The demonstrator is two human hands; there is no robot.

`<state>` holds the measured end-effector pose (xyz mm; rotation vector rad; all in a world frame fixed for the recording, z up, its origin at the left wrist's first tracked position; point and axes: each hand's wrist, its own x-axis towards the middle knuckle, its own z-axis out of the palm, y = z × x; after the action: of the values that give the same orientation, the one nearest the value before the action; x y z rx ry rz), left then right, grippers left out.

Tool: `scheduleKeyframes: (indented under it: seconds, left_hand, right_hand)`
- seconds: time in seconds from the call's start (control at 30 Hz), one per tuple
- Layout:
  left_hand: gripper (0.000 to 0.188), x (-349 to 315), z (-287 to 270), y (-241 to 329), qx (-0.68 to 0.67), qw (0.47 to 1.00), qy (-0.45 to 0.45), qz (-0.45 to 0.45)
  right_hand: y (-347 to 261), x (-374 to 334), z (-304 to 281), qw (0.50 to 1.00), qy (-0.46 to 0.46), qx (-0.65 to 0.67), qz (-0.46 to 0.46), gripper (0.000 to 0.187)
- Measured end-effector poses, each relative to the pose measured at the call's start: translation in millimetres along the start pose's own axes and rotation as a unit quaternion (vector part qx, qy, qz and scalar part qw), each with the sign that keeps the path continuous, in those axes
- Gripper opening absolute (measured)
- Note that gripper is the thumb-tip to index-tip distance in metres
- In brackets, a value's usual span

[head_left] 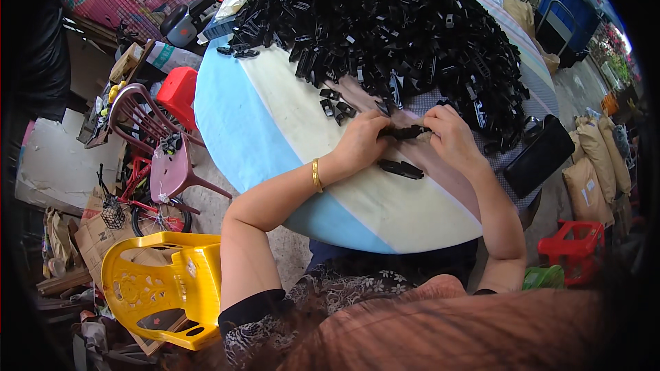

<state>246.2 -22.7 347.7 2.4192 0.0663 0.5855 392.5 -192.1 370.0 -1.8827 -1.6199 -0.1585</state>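
Piece: black, narrow and long, with an uneven upper edge and a dull sheen; the piece (405, 132) is between the two hands, just above the near middle of the bench (251, 134); its finer details are too small to tell
Left hand: fingers curled, the left hand (366, 139) pinching the piece at its left end; a smooth gold bangle (316, 174) circles that wrist
Right hand: fingers bent inward, the right hand (448, 130) pinching the piece near its right end; thumb and fingertips drawn close together
Loose piece: slim, glossy and black, tapering at the ends; the loose piece (401, 169) lies flat on the cloth, just nearer the body than the hands
Cluster: small, blocky black parts; the cluster (337, 106) lies beyond the left hand, before the pile
Pile: a broad heap of shiny black parts, many oblong, tangled at all angles; the pile (385, 20) covers the far side of the bench
Bench: rounded edge; matte cloth in wide bands of blue, cream and dusty pink
Case: black, smooth, oblong with rounded corners; the case (538, 156) rests at the right edge
Around: a yellow chair (196, 261) and a pink chair (174, 173) to the left; creased brown sacks (586, 191) and a red stool (574, 251) to the right
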Motion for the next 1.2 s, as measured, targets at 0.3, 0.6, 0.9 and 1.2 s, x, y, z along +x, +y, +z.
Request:
scheduleKeyframes:
  seconds: [0.3, 0.6, 0.9, 1.2]
  left_hand:
    - [0.016, 10, 3, -4, -0.038, 0.999, -0.013, -0.009]
    - [0.02, -1, -14, -4, -0.068, 0.978, -0.169, 0.097]
    - [0.036, 72, -48, -67, 0.329, 0.94, 0.0, 0.09]
    - [0.027, 80, -52, -68, 0.302, 0.924, 0.026, 0.235]
  right_hand:
    - [16, 7, 12, 0.998, -0.045, 0.047, -0.024, 0.022]
    - [11, 9, 7, 0.971, -0.155, 0.176, 0.055, 0.014]
    - [47, 5, 8, 0.978, 0.007, -0.189, 0.093, 0.027]
    - [24, 0, 5, 0.997, 0.006, 0.041, 0.065, 0.027]
